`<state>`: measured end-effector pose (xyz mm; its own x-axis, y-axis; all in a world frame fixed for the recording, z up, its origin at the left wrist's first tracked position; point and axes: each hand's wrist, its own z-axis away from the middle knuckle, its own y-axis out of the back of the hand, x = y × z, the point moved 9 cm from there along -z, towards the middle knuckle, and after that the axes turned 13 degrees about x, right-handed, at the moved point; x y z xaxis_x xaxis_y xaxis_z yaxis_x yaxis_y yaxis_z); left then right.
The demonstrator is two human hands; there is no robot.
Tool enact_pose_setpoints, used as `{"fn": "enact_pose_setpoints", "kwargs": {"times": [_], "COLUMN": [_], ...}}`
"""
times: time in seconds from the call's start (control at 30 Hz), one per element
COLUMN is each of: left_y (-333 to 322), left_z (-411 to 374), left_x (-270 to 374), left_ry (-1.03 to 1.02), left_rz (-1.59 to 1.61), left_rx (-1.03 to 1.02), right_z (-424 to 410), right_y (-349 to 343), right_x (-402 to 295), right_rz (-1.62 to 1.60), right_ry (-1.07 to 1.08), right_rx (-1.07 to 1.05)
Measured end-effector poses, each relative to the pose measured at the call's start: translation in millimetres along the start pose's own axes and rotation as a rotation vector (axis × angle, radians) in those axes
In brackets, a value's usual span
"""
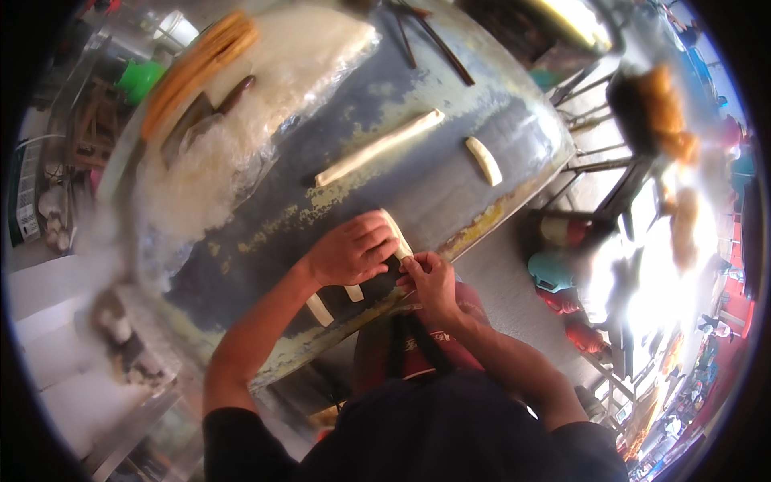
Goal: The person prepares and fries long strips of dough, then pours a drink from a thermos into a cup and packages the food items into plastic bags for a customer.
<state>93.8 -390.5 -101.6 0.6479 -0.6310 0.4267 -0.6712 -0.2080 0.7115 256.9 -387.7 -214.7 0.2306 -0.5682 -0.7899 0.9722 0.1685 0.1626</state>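
Note:
A short strip of pale dough (394, 232) lies near the table's front edge, between my two hands. My right hand (429, 280) pinches its near end between thumb and fingers. Bent over the strip's left side is my left hand (355, 250); whether its fingers grip the dough I cannot tell. Two more short dough strips (320, 310) (354, 293) lie close below my left hand, partly covered by it. Farther back, a long dough strip (379, 147) rests diagonally on the worn metal tabletop (289, 211), with a short curved dough piece (483, 161) to its right.
Clear plastic sheeting (241, 144) covers the table's left side, near a dark-handled blade (193, 120) and long brown fried dough sticks (199, 66). Dark thin sticks (437, 45) lie at the back. A rack with fried dough (665, 114) stands right, above a teal container (551, 271).

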Motion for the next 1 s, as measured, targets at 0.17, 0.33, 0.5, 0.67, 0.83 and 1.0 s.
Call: {"fn": "enact_pose_setpoints", "kwargs": {"times": [0.17, 0.33, 0.5, 0.67, 0.83, 1.0], "left_y": [-6.4, -8.6, 0.0, 0.9, -7.5, -52.0], "left_z": [0.1, -3.1, -6.1, -5.1, 72.5, 41.7], "left_x": [3.2, 4.1, 4.9, -29.0, -51.9, -25.1], "left_ry": [-0.120, -0.145, -0.090, 0.546, 1.499, 1.684], "left_rz": [0.038, -0.046, -0.165, 0.257, 0.729, 1.364], "left_rx": [-0.224, -0.198, -0.050, 0.190, 1.128, 1.152], "right_z": [-1.1, 4.4, -0.6, -1.7, 20.6, 63.9], "right_y": [-2.2, -10.2, -8.6, -0.8, -17.1, 11.5], "right_x": [11.6, 2.2, -2.5, -25.3, -120.4, -224.4], "right_rz": [0.027, -0.142, -0.087, 0.142, 0.388, 0.173], "right_ry": [-0.146, -0.240, -0.142, 0.134, 0.833, 1.317], "right_rx": [0.052, 0.124, 0.113, 0.137, 0.088, -0.036]}}
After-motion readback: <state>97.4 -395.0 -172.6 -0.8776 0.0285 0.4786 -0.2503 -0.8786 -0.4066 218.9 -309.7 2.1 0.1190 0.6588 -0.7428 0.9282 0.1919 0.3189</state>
